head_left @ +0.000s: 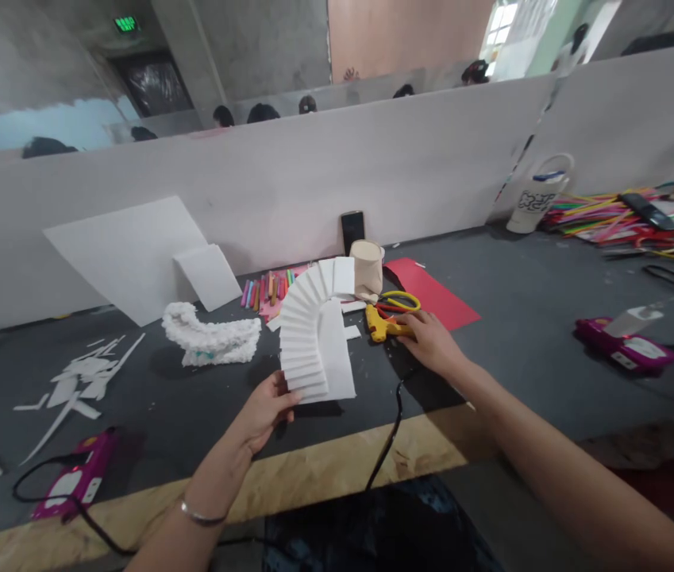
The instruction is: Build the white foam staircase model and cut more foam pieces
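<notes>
My left hand (265, 409) grips the lower edge of a white foam-board model of a curved staircase (316, 334) and holds it upright on the dark table (521, 318). My right hand (432, 342) is closed around the handle of a yellow glue gun (383, 324) that lies on the table to the right of the model. Its black cord (393, 421) trails down over the table's wooden front edge. Yellow-handled scissors (397, 302) lie just behind the glue gun.
A fluffy white curved piece (211, 338) sits left of the model, with foam scraps (83, 381) farther left. White boards (134, 254) lean on the partition. Coloured markers (268, 287), a beige cup (367, 266), red paper (432, 295) and pink power strips (625, 345) are around.
</notes>
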`<state>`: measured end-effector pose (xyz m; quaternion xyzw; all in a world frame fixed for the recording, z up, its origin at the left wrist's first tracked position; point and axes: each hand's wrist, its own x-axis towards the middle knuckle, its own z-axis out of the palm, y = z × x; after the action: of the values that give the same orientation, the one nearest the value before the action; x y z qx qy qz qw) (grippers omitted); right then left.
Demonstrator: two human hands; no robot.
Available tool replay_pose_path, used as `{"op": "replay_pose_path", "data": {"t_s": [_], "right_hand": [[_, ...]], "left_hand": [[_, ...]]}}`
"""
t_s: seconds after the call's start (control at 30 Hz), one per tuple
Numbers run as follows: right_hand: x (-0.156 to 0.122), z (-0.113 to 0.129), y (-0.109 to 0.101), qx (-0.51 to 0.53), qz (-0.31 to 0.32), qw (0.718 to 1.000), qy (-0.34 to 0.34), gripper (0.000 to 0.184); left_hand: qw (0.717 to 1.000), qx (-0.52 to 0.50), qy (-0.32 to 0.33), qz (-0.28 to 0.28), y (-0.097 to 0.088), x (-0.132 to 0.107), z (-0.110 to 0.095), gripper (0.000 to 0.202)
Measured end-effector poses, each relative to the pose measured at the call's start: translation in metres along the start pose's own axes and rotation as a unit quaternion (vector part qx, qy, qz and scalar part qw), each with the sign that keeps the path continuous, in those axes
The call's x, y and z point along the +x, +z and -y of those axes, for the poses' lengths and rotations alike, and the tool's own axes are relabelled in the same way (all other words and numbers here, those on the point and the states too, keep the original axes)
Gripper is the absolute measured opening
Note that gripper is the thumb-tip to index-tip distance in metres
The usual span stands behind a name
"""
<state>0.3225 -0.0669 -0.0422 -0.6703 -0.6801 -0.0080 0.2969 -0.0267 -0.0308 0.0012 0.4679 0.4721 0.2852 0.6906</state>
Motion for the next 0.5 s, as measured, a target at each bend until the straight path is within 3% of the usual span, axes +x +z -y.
{"op": "replay_pose_path", "data": {"t_s": [0.07,0.13,0.27,0.4,0.5], "right_hand": [[-0.005,0.017,-0.004,-0.004,0.007,1.000,-0.019,0.028],[-0.010,0.039,0.000,0.004,0.057,0.996,-0.068,0.025],[-0.002,0.073,0.022,0.017,0.143,0.983,-0.118,0.022],[0.030,0.084,0.043,0.047,0.158,0.981,-0.103,0.029],[0.052,0.083,0.047,0.095,0.150,0.981,-0.077,0.036]], "left_hand": [[1.000,-0.008,0.004,0.001,0.003,0.006,0.001,0.053],[1.000,-0.015,0.003,0.002,0.002,0.012,0.002,0.053],[0.999,-0.030,0.013,0.002,-0.005,0.021,0.002,0.051],[0.999,-0.037,0.015,-0.004,-0.011,0.017,-0.002,0.051],[0.999,-0.041,0.017,-0.006,-0.012,0.011,-0.005,0.051]]}}
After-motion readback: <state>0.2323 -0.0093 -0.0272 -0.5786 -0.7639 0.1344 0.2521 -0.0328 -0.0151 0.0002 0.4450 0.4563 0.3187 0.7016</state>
